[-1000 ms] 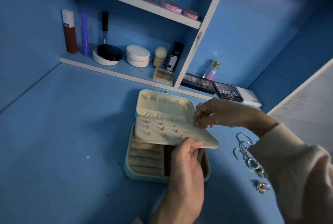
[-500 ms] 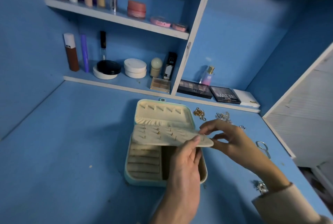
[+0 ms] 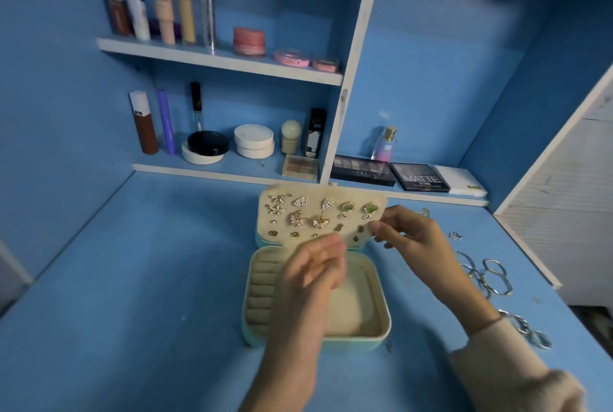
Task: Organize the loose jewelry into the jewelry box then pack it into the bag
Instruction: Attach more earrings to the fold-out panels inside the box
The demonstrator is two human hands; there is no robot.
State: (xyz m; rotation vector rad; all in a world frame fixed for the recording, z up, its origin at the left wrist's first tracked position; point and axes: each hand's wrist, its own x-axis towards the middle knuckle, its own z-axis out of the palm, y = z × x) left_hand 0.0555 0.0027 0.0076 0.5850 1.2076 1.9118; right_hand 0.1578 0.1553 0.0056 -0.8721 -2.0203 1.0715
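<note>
My right hand is pinching the earring panel upright over the open jewelry box; my blurred left hand is hovering, fingers loose.

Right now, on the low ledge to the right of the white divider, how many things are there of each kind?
perfume bottle: 1
dark palettes: 2
white box: 1
Total: 4
</note>
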